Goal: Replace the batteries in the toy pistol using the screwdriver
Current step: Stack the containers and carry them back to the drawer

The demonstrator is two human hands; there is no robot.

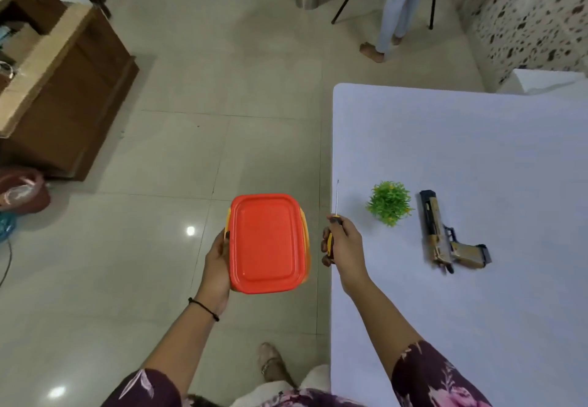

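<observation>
Toy pistol [445, 234] lies flat on the white table [477, 295], tan and black, barrel pointing away from the person, just right of a small green plant [388, 202]. Right hand [343, 244] grips the screwdriver [334, 218] by its yellow-and-black handle, fingers curled round it, thin shaft pointing away over the table's left edge. Left hand [219, 257] holds a box with an orange lid [268, 242] from its left side, above the tiled floor [159, 152], beside the table. A second person's legs [394, 8] stand at the far end of the room
</observation>
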